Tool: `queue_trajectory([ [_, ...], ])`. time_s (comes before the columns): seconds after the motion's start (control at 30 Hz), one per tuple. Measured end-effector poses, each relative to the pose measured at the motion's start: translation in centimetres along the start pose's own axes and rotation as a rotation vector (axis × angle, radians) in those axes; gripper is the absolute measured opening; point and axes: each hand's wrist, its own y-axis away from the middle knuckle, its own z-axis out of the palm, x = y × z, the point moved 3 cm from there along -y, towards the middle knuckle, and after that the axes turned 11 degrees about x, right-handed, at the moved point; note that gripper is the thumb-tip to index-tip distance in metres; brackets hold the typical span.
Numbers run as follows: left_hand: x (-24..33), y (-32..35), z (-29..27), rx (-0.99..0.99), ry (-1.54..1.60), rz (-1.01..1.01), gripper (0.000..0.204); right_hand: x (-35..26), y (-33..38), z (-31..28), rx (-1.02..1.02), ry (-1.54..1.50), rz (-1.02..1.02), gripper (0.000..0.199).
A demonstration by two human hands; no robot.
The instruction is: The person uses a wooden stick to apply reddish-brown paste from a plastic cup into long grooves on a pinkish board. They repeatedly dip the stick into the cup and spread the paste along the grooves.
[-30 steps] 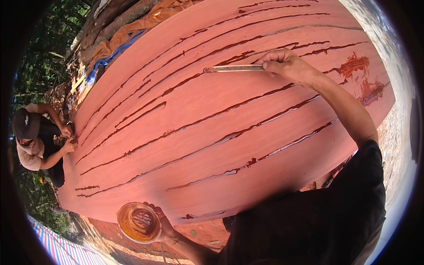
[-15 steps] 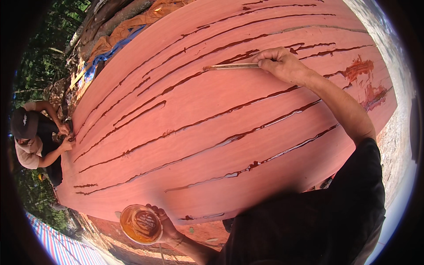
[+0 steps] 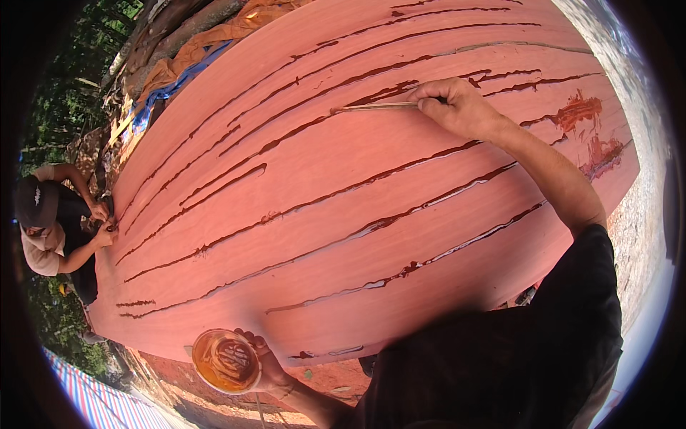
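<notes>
Left hand [image 3: 269, 363] grips a cup [image 3: 203, 372] of goo [image 3: 233, 356]; right hand [image 3: 457, 109] pinches a stick [image 3: 380, 106], tip at a dark line [image 3: 299, 131] on red wood [image 3: 300, 230].

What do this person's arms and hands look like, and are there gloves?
No gloves: the right hand and left hand are bare. A plain black sleeve ends near the right elbow. Both forearms are uncovered. A thin line on the left wrist might be a band; it's too small to tell.

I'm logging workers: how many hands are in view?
4: left hand holding the bowl, right hand gripping the thin stick, and a co-worker's two hands at the left end of the reddish slab.
</notes>
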Motion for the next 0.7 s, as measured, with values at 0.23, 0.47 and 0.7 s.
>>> queue_trajectory([
  [0.23,0.0,-0.2,-0.2,-0.012,0.044,-0.021,0.074,-1.7,1.0,-0.1,0.137,0.202,-0.31,0.021],
  [0.47,0.1,-0.3,-0.8,-0.012,0.025,-0.004,0.075,-2.0,1.2,0.2,0.158,0.205,-0.409,0.019],
  [0.7,0.1,-0.2,-0.3,0.017,0.028,0.004,0.074,-2.1,1.7,0.4,0.162,0.3,-0.394,0.022],
])
